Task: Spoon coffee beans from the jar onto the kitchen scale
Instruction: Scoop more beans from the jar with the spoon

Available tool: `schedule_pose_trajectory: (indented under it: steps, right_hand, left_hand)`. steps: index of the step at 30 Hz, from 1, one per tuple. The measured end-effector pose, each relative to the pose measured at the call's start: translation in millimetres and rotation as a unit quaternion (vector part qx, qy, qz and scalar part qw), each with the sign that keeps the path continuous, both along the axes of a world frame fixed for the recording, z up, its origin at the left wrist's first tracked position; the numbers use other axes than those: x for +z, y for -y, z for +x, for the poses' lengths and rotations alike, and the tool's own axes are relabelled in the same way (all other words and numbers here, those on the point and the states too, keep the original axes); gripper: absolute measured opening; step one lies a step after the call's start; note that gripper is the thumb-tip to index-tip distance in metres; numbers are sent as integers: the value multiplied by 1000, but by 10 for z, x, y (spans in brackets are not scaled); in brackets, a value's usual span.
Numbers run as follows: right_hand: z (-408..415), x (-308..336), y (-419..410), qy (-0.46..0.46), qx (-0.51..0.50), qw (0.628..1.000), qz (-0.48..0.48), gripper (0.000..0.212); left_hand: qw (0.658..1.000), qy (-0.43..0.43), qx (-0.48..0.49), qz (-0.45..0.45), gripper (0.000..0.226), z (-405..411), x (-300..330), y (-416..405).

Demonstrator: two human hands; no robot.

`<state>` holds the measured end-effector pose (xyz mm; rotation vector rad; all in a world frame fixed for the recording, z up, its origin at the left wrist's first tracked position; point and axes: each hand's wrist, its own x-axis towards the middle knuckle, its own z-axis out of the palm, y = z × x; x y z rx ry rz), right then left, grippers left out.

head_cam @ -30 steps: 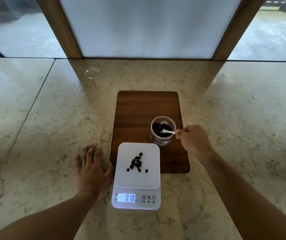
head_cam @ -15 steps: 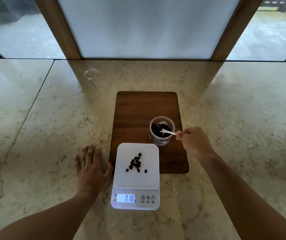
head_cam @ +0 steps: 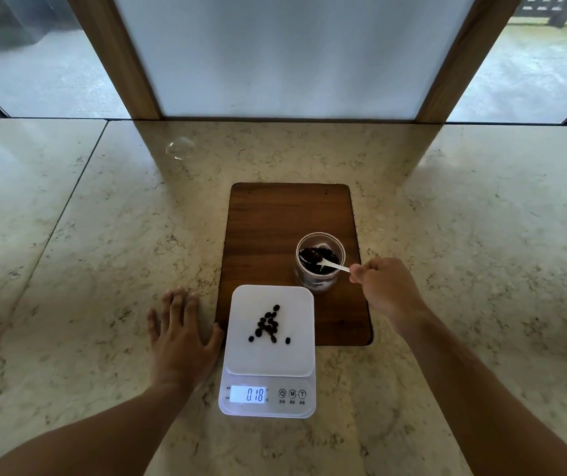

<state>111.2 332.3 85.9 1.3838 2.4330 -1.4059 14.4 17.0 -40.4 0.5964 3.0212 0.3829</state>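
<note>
Glass jar (head_cam: 319,266) of coffee beans (head_cam: 319,257), right hand (head_cam: 386,290) fingers pinching spoon (head_cam: 335,266), left hand (head_cam: 179,341) flat.

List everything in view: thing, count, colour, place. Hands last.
kitchen scale: one, white, counter front centre, its far edge over the board, display lit
coffee beans: small dark pile, on the scale platform
jar: one, clear glass, open, on the board's right side, holding dark beans
spoon: one, white, bowl inside the jar
board: one, dark wood, counter centre
counter: pale marble
left hand: flat on the counter, left of the scale
right hand: gripping the spoon handle
</note>
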Motion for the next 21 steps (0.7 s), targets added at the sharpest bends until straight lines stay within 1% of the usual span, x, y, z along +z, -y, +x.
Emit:
schedule_pose_trajectory:
  steps: [16, 21]
  right_hand:
    - [130, 29, -43, -28, -15, 999, -31, 31]
    - [204, 82, 78, -46, 31, 998, -32, 31]
  left_hand:
    - [1000, 0, 4, 5, 78, 1, -9, -3]
    - [1000, 3, 7, 8, 77, 15, 20, -13]
